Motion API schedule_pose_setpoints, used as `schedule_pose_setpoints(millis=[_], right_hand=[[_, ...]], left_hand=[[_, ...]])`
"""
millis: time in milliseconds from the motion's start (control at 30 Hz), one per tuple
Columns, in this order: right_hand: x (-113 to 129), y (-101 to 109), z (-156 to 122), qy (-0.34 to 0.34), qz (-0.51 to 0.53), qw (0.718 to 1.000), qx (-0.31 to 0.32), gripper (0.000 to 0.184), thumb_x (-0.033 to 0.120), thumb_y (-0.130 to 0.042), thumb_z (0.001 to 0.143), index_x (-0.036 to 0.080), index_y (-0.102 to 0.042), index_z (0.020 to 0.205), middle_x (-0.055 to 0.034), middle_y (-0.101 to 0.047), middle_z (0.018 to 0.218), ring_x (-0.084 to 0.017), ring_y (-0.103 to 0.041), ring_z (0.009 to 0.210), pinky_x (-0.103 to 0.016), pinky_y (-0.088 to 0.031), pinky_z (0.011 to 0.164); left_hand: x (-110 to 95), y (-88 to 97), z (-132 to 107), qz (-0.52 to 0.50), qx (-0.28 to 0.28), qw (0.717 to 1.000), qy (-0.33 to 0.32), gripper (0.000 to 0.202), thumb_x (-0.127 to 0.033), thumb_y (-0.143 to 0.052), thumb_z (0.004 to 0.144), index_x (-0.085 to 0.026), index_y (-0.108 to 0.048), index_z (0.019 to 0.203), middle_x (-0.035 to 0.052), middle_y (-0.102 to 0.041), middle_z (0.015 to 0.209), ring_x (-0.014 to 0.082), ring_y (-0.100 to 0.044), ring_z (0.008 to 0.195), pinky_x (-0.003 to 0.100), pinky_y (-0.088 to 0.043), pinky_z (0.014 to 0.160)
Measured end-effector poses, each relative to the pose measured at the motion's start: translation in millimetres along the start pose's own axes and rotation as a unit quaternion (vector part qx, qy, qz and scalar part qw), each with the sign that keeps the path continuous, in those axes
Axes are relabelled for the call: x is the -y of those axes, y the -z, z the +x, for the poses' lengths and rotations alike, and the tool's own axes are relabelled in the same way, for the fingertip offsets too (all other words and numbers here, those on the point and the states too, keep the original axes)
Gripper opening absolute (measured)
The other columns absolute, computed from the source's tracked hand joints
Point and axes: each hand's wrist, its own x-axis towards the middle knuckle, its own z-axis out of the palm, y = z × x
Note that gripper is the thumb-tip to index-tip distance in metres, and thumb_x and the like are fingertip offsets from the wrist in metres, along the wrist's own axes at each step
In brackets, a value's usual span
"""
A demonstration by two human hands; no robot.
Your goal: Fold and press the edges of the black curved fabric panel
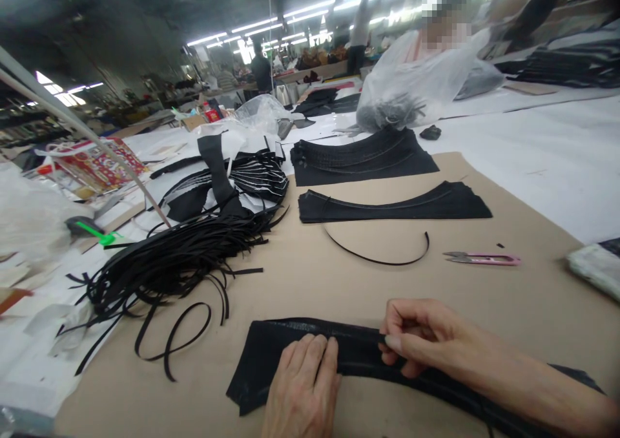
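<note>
A long, curved black piece of leather-like material lies across the front of the brown board. My left hand rests flat on its left part, fingers stretched out and pressing it down. With thumb and forefinger, my right hand pinches the upper edge of the same piece; whether a thin strip is also in that pinch I cannot tell. My right forearm covers part of the piece. Beyond the hands lie a single narrow black strip and pink-handled thread snips.
Two stacks of curved black pieces, the nearer and the farther, lie ahead. At left is a heap of black strips. A slanted pale pole crosses the left side. A person sits opposite behind a clear plastic bag.
</note>
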Motion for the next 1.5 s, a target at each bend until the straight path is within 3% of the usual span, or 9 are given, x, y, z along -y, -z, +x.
schedule_pose_setpoints(millis=[133, 233, 367, 500, 633, 800, 967, 1100, 1500], right_hand=[[-6.4, -1.3, 1.8, 0.002, -0.078, 0.997, 0.010, 0.026, 0.023, -0.058, 0.071, 0.018, -0.050, 0.096, -0.0012, -0.065, 0.078, -0.015, -0.059, 0.071, -0.022, -0.043, 0.063], [-7.0, -3.7, 5.3, 0.007, -0.157, 0.988, 0.002, 0.030, 0.028, -0.057, 0.080, 0.020, -0.048, 0.108, -0.0010, -0.068, 0.083, -0.017, -0.062, 0.075, -0.023, -0.044, 0.066], [0.4, -20.9, 16.0, -0.010, -0.307, 0.949, -0.066, 0.017, 0.030, -0.059, 0.082, 0.020, -0.054, 0.096, -0.0023, -0.066, 0.077, -0.020, -0.061, 0.071, -0.027, -0.040, 0.061], [0.3, -42.2, 27.6, 0.015, -0.416, 0.902, -0.118, 0.004, 0.021, -0.057, 0.084, 0.021, -0.054, 0.086, -0.0028, -0.064, 0.076, -0.021, -0.059, 0.068, -0.029, -0.034, 0.059], [-3.6, -51.2, 33.2, 0.079, -0.444, 0.883, -0.128, 0.014, 0.014, -0.046, 0.091, 0.020, -0.052, 0.080, -0.0039, -0.062, 0.082, -0.020, -0.059, 0.073, -0.031, -0.035, 0.064], [-0.7, -53.4, 35.4, 0.072, -0.439, 0.887, -0.125, 0.018, 0.015, -0.037, 0.096, 0.020, -0.051, 0.084, -0.0048, -0.061, 0.080, -0.021, -0.059, 0.071, -0.031, -0.037, 0.065], [4.5, -57.9, 37.4, 0.057, -0.458, 0.878, -0.128, 0.005, 0.015, -0.051, 0.089, 0.019, -0.053, 0.086, -0.0056, -0.063, 0.083, -0.021, -0.060, 0.075, -0.030, -0.038, 0.067], [8.5, -60.1, 40.4, 0.059, -0.463, 0.876, -0.119, 0.016, 0.009, -0.044, 0.090, 0.019, -0.051, 0.080, -0.0057, -0.063, 0.082, -0.020, -0.060, 0.074, -0.029, -0.036, 0.065], [23.5, -54.9, 56.5, -0.033, -0.287, 0.956, -0.045, 0.020, 0.016, -0.043, 0.090, 0.018, -0.054, 0.074, 0.0033, -0.050, 0.048, -0.011, -0.050, 0.042, -0.020, -0.032, 0.043]], left_hand=[[-6.8, -4.0, -2.3, -0.022, -0.034, 0.998, 0.040, 0.029, -0.017, -0.037, 0.094, -0.014, -0.066, 0.098, 0.0066, -0.068, 0.093, 0.0220, -0.062, 0.091, 0.032, -0.049, 0.078], [-6.3, -3.4, -4.8, -0.062, -0.025, 0.995, 0.076, 0.026, -0.014, -0.039, 0.092, -0.016, -0.064, 0.097, 0.0081, -0.065, 0.097, 0.0228, -0.060, 0.093, 0.033, -0.050, 0.077], [5.1, 7.7, -1.9, -0.120, 0.042, 0.990, 0.065, 0.022, -0.008, -0.045, 0.088, -0.015, -0.060, 0.103, 0.0108, -0.061, 0.105, 0.0210, -0.059, 0.097, 0.030, -0.054, 0.080], [19.0, 15.0, 1.4, -0.144, 0.045, 0.986, 0.076, 0.030, -0.003, -0.041, 0.086, -0.011, -0.057, 0.110, 0.0129, -0.060, 0.103, 0.0213, -0.057, 0.097, 0.032, -0.055, 0.081], [28.5, 10.9, -4.4, -0.132, 0.064, 0.984, 0.096, 0.033, -0.004, -0.040, 0.087, -0.011, -0.055, 0.116, 0.0129, -0.060, 0.107, 0.0232, -0.056, 0.098, 0.038, -0.056, 0.083], [34.6, 7.3, -9.9, -0.108, 0.092, 0.987, 0.075, 0.038, -0.004, -0.039, 0.087, -0.009, -0.053, 0.121, 0.0143, -0.060, 0.111, 0.0247, -0.056, 0.102, 0.040, -0.056, 0.085], [34.3, 7.6, -7.5, -0.094, 0.098, 0.988, 0.077, 0.038, -0.004, -0.038, 0.087, -0.009, -0.053, 0.122, 0.0139, -0.061, 0.112, 0.0253, -0.056, 0.103, 0.042, -0.056, 0.086], [32.9, 8.5, -7.5, -0.102, 0.102, 0.986, 0.081, 0.039, -0.003, -0.038, 0.086, -0.008, -0.053, 0.122, 0.0147, -0.060, 0.111, 0.0249, -0.056, 0.101, 0.042, -0.056, 0.084], [32.7, 15.8, -13.2, -0.032, 0.125, 0.990, 0.055, 0.046, -0.007, -0.044, 0.085, -0.018, -0.055, 0.129, 0.0139, -0.051, 0.118, 0.0281, -0.046, 0.113, 0.040, -0.054, 0.088]])
